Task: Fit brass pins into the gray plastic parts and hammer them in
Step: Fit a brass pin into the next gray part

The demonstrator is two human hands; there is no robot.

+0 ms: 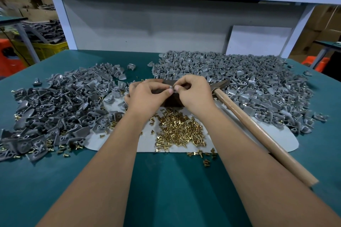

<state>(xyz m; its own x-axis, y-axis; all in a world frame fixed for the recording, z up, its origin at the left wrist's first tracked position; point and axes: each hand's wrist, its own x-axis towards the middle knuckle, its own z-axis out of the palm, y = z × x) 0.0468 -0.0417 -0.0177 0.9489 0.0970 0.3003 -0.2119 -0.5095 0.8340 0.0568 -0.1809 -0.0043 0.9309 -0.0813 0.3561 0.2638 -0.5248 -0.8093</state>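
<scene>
My left hand (147,96) and my right hand (193,94) meet at the middle of the table, over a dark block (172,100). Between their fingertips they pinch one small gray plastic part (171,89); whether a pin sits in it is hidden by the fingers. A heap of brass pins (180,131) lies just in front of my hands on a pale sheet (147,140). A hammer with a wooden handle (258,131) lies to the right, its head (219,85) beside my right hand.
A large pile of gray parts (230,79) covers the back right of the green table (166,190). Another pile, mixed with brass pins (55,108), lies at the left. A white shelf frame (62,22) stands behind. A yellow crate (42,48) stands off the table's left.
</scene>
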